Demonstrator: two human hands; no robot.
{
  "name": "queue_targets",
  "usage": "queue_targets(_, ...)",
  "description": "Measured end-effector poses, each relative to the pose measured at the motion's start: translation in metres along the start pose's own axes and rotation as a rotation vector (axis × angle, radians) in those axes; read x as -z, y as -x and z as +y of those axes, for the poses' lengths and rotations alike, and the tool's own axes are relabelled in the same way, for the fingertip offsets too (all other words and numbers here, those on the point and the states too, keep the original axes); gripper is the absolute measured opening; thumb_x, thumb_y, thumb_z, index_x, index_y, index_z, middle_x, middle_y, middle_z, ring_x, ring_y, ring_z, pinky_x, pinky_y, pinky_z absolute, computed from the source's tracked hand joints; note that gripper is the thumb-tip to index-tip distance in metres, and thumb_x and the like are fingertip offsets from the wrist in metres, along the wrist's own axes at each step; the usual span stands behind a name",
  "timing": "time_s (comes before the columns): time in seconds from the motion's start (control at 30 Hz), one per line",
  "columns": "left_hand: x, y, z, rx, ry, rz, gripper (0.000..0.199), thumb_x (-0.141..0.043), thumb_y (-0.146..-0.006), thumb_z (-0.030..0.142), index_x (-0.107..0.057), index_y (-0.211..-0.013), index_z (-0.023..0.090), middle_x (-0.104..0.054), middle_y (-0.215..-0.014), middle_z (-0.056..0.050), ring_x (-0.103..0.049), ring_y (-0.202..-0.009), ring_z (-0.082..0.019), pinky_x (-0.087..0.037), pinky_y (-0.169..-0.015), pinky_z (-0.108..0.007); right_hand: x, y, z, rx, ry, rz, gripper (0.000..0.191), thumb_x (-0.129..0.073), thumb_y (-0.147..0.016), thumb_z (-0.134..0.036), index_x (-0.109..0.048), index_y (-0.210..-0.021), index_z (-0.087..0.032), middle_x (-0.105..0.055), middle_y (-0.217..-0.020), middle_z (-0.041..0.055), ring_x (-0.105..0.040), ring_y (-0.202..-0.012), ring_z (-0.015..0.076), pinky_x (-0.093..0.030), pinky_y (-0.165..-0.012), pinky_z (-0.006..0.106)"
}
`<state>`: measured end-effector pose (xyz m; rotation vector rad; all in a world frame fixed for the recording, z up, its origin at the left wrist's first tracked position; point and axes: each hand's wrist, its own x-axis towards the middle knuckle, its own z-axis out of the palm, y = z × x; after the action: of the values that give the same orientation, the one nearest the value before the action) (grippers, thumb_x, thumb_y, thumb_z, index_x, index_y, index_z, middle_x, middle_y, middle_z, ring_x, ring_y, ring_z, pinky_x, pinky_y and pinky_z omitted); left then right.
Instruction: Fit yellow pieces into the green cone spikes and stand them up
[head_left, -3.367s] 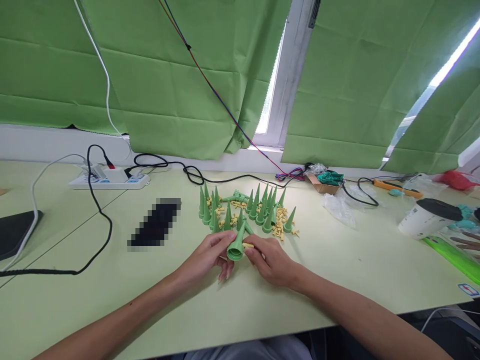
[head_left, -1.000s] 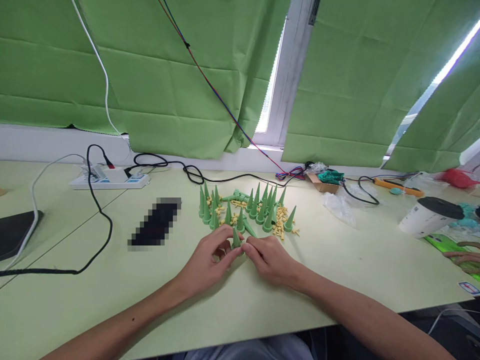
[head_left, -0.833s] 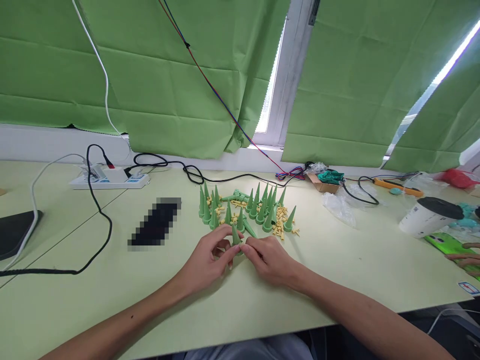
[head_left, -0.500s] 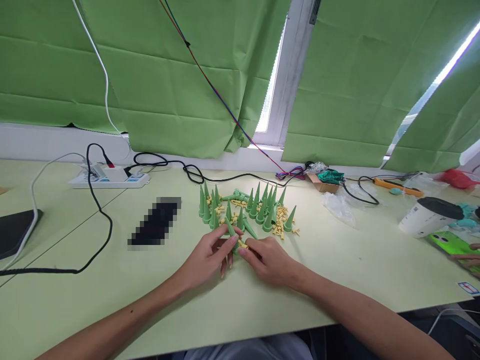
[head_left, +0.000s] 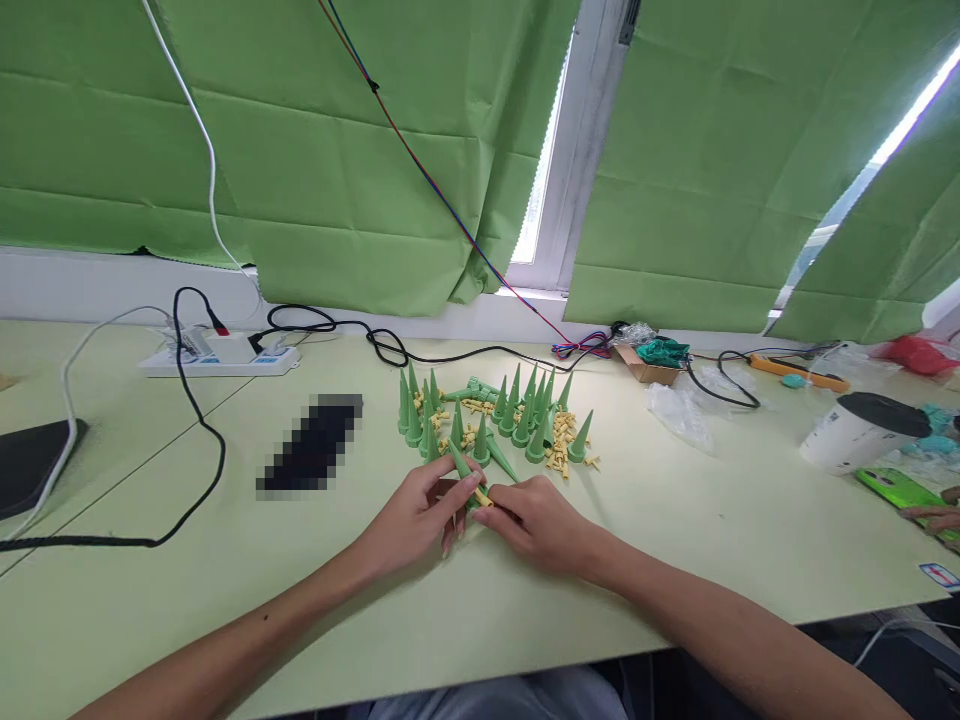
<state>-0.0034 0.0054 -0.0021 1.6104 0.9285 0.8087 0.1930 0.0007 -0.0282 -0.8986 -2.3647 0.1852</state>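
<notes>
My left hand (head_left: pixel 427 508) is closed around a green plastic cone (head_left: pixel 458 461), its tip leaning up and to the left. Against the cone, between both hands, sits a small yellow plastic piece (head_left: pixel 484 496). My right hand (head_left: pixel 536 520) pinches at this yellow piece with thumb and bent forefinger; the fingertips partly cover it. Just beyond the hands stand several upright green cones (head_left: pixel 538 440) with round bases, and one cone (head_left: pixel 502 459) lies on its side. Loose yellow pieces (head_left: pixel 559 455) are heaped among them.
On the left are a power strip (head_left: pixel 225 365), black cable (head_left: pixel 202 430) and a blurred-out dark object (head_left: pixel 309 445). At right lie a plastic bag (head_left: pixel 679 415), a small cardboard box (head_left: pixel 649 368), a white cup (head_left: pixel 840 440) and a green phone (head_left: pixel 896 488) near another person's hand (head_left: pixel 937 515).
The yellow piece between my hands has turned and shows more of its length along the cone. My hands have barely shifted.
</notes>
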Motion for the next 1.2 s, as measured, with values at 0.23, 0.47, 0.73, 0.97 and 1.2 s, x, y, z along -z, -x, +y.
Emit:
queue_targets(0.23, 0.0004, -0.0002, -0.0006, -0.005, 0.007, -0.005, 0.044, -0.053, -0.091, 0.060, -0.056, -0.097, 0.016, -0.052, -0.055, 0.005, -0.052, -0.044, -0.011, -0.046, -0.042, -0.022, 0.0007, 0.0002, 0.0000, 0.003, 0.019, -0.019, 0.041, -0.040, -0.105, -0.040, -0.054, -0.073, -0.018, -0.049, -0.056, -0.0039, -0.036, -0.048, 0.0100, -0.024, -0.053, 0.025)
queue_targets(0.47, -0.0001, 0.0007, 0.0022, -0.001, 0.000, -0.004, 0.043, -0.054, -0.090, 0.060, -0.055, -0.095, 0.017, -0.051, -0.055, 0.006, -0.051, -0.044, -0.011, -0.044, -0.042, -0.022, 0.0015, 0.0000, -0.0008, 0.008, 0.040, -0.035, 0.039, -0.041, -0.105, -0.039, -0.054, -0.075, -0.018, -0.049, -0.056, -0.0040, -0.038, -0.048, 0.0101, -0.025, -0.053, 0.025)
queue_targets(0.73, -0.0008, 0.0008, 0.0018, 0.003, -0.006, 0.008, 0.044, -0.055, -0.088, 0.061, -0.054, -0.093, 0.017, -0.052, -0.056, 0.005, -0.052, -0.045, -0.011, -0.043, -0.042, -0.022, 0.0023, -0.0011, -0.0020, -0.005, 0.062, -0.064, 0.037, -0.042, -0.105, -0.038, -0.053, -0.075, -0.019, -0.046, -0.056, -0.0044, -0.039, -0.048, 0.0102, -0.024, -0.053, 0.025)
queue_targets(0.97, -0.0007, 0.0014, 0.0036, 0.010, -0.027, 0.015, 0.047, -0.045, -0.093, 0.063, -0.055, -0.092, 0.017, -0.052, -0.050, 0.005, -0.051, -0.042, -0.012, -0.043, -0.044, -0.023, 0.0034, -0.0025, -0.0038, -0.001, 0.040, -0.051, 0.042, -0.039, -0.105, -0.040, -0.049, -0.070, -0.019, -0.044, -0.055, -0.0041, -0.038, -0.048, 0.0104, -0.024, -0.052, 0.025)
queue_targets(1.2, -0.0001, 0.0010, 0.0003, 0.016, -0.006, 0.011, 0.048, -0.044, -0.094, 0.062, -0.058, -0.094, 0.017, -0.054, -0.050, 0.004, -0.052, -0.042, -0.013, -0.043, -0.043, -0.023, 0.0034, -0.0031, -0.0052, 0.002, 0.070, -0.071, 0.041, -0.042, -0.105, -0.039, -0.051, -0.070, -0.019, -0.047, -0.054, -0.0036, -0.040, -0.047, 0.0103, -0.025, -0.052, 0.025)
